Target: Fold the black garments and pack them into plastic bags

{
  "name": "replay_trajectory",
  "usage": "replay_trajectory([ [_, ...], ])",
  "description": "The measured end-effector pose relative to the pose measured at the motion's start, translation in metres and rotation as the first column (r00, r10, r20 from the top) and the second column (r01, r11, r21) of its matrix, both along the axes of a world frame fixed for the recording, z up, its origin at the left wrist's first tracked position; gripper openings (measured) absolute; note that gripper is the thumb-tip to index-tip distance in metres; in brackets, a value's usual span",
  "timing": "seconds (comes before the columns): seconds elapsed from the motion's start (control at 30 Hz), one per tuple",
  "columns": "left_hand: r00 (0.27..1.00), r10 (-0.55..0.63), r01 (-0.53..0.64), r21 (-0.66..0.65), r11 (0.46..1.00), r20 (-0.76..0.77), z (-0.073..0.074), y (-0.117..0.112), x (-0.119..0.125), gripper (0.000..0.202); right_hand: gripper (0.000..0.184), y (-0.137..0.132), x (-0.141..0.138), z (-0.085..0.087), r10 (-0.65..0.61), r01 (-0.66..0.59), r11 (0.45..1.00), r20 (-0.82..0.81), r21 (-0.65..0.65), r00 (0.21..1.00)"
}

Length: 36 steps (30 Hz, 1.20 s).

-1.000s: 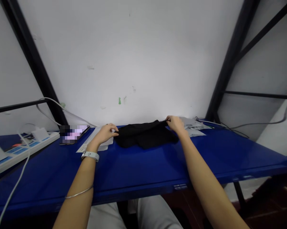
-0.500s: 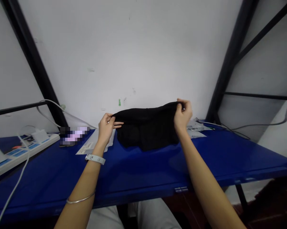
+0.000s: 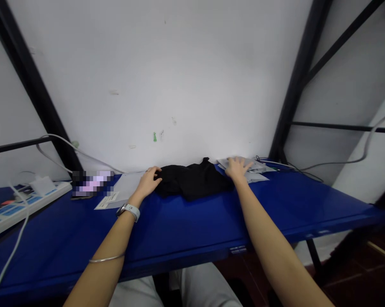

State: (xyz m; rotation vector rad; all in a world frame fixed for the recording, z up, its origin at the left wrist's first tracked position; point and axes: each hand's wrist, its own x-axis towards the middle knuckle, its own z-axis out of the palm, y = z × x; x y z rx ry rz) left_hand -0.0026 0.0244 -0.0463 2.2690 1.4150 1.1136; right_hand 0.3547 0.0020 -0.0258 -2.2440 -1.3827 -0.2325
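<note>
A crumpled black cloth (image 3: 192,181), perhaps a garment, lies on the blue table near the wall. At its left end is my left hand (image 3: 150,181), fingers apart and curved beside the fabric's edge; whether they touch it is hard to make out. My right hand (image 3: 238,168) is spread just past the cloth's right end, over some pale plastic packets (image 3: 255,170). Nothing is gripped in either hand. A watch with a light strap (image 3: 132,209) and a thin bangle (image 3: 106,259) are on my left arm.
White flat sheets or bags (image 3: 123,187) lie left of the cloth, with a phone-like item (image 3: 94,184), blurred out, beyond them. A white power strip (image 3: 29,209) with cables occupies the left end. Black frame posts (image 3: 290,102) rise at both sides of the blue table (image 3: 192,226).
The black cloth, held up stretched between both hands, has dropped flat onto the table. Both hands have let go, and my right one has lowered over the packets. The view has shifted slightly.
</note>
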Motion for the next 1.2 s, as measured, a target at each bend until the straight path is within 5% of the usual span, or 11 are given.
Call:
replay_trajectory([
  [0.1,0.985,-0.073,0.076,0.008,0.997,-0.159,-0.001,-0.001,0.002,0.021,0.044,-0.006,0.010,-0.007,-0.086,0.083,0.992,-0.028,-0.094,0.996],
  [0.27,0.967,-0.089,0.089,-0.008,0.996,-0.240,0.000,-0.005,0.003,0.019,0.045,-0.010,0.012,-0.007,-0.102,0.103,0.995,-0.090,0.005,0.991],
  [0.47,0.966,-0.072,0.075,0.004,0.997,-0.247,0.000,-0.005,0.002,0.020,0.041,-0.017,0.014,0.018,-0.005,0.053,0.982,-0.254,0.180,0.967],
  [0.6,0.972,-0.067,0.074,0.023,0.997,-0.225,0.000,-0.003,0.002,0.022,0.043,-0.016,-0.014,0.037,0.164,-0.041,0.907,-0.262,0.420,0.951],
  [0.7,0.974,-0.069,0.078,0.034,0.996,-0.213,0.001,-0.003,0.002,0.023,0.044,-0.014,-0.053,0.039,0.382,-0.265,0.792,-0.108,0.549,0.918],
  [0.77,0.977,-0.061,0.070,0.039,0.997,-0.205,0.001,-0.004,0.002,0.023,0.042,-0.015,-0.077,0.032,0.544,-0.483,0.714,0.034,0.506,0.839],
  [0.87,0.981,-0.037,0.047,0.045,0.998,-0.193,0.002,-0.005,0.002,0.022,0.039,-0.017,-0.099,0.016,0.734,-0.743,0.627,0.143,0.235,0.664],
  [1.03,0.980,0.002,0.003,0.026,1.000,-0.200,0.005,-0.011,0.003,0.015,0.019,-0.021,-0.106,0.001,0.757,-0.759,0.648,0.161,-0.065,0.633],
  [1.13,0.983,0.011,-0.001,0.054,0.999,-0.184,0.009,-0.016,0.007,0.013,0.002,-0.019,-0.106,0.004,0.742,-0.743,0.667,0.146,-0.054,0.655],
  [1.2,0.985,-0.035,0.054,0.111,0.992,-0.170,0.011,-0.020,0.014,0.013,0.006,-0.018,-0.107,0.007,0.759,-0.761,0.649,0.078,-0.014,0.646],
])
